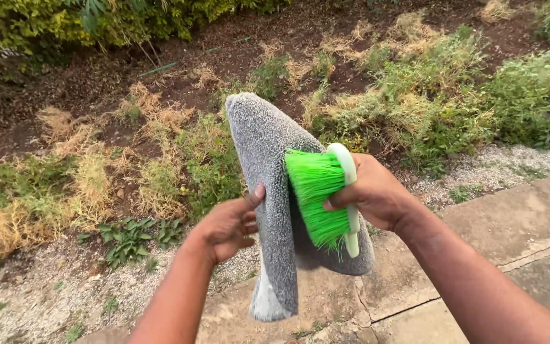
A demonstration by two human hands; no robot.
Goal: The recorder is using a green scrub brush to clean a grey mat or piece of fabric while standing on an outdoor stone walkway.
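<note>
While left hand [227,226] grips mat [265,165], brush [323,194] touches it.

One grey mat [268,165], one green-bristled brush [323,194], two hands [227,226]

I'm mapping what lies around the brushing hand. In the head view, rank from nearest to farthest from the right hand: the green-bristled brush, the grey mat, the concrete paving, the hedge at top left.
1. Green-bristled brush: held in the right hand.
2. Grey mat: just left, under the bristles.
3. Concrete paving: below, to the right.
4. Hedge: far top left.
</note>
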